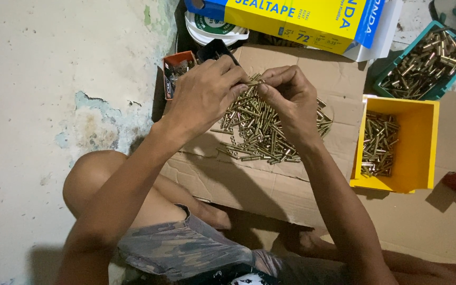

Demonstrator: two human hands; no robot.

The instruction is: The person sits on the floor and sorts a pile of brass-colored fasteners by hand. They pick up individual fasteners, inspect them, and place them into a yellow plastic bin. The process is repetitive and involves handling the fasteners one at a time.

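Note:
My left hand [207, 92] and my right hand [290, 97] meet over a pile of brass bolts [262, 132] spread on flattened cardboard [270, 182]. Between the fingertips of both hands I pinch one brass bolt [255, 82], held roughly level above the pile. The fingers hide most of that bolt, so I cannot tell whether a nut sits on it. Both forearms reach in from the bottom of the view.
A yellow bin [412, 142] at the right holds several brass bolts. A green tray [427, 59] with more brass parts sits at the upper right. A yellow and blue carton [302, 18] lies at the top, a small orange box [178, 71] at the left. My bent knee [96, 179] is lower left.

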